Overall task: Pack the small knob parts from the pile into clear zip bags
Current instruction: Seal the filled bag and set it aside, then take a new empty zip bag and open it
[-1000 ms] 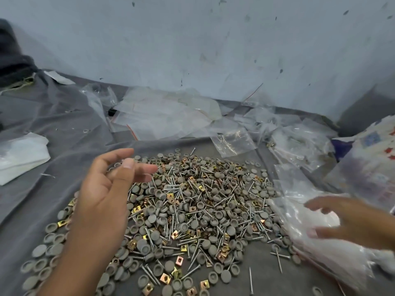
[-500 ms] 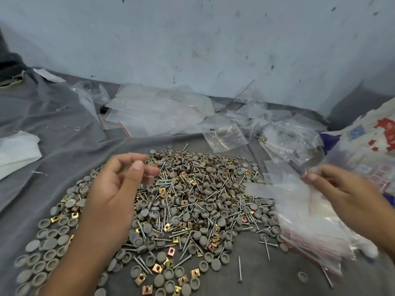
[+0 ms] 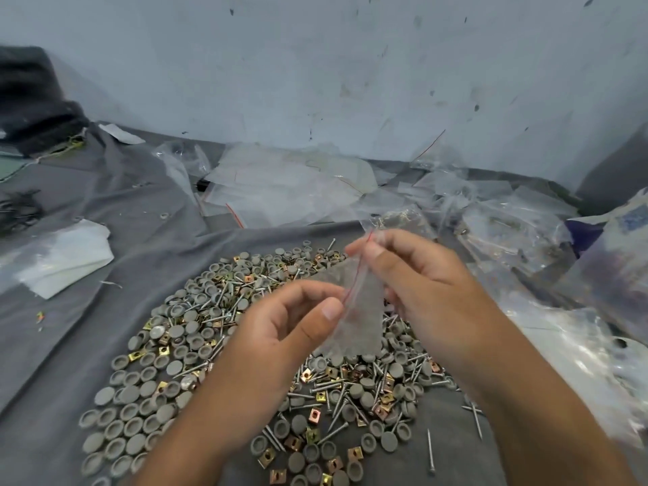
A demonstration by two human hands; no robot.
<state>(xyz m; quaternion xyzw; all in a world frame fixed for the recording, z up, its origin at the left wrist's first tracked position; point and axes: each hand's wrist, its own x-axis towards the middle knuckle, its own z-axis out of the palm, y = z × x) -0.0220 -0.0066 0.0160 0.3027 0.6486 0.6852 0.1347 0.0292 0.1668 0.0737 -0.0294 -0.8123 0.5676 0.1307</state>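
A wide pile of grey round knob caps, screws and small brass square nuts spreads over a grey cloth. Above its middle, both hands hold one small clear zip bag with a red seal line. My left hand pinches the bag's lower left edge between thumb and fingers. My right hand pinches the top of the bag near the red line. The bag looks empty.
Loose clear zip bags lie heaped along the wall at the back. Filled bags and a stack of bags lie to the right. White folded plastic sits on the left. A dark bundle fills the far left corner.
My right hand lifted one bag off the stack at the right and carried it left over the pile. My left hand moved right and took hold of its edge.
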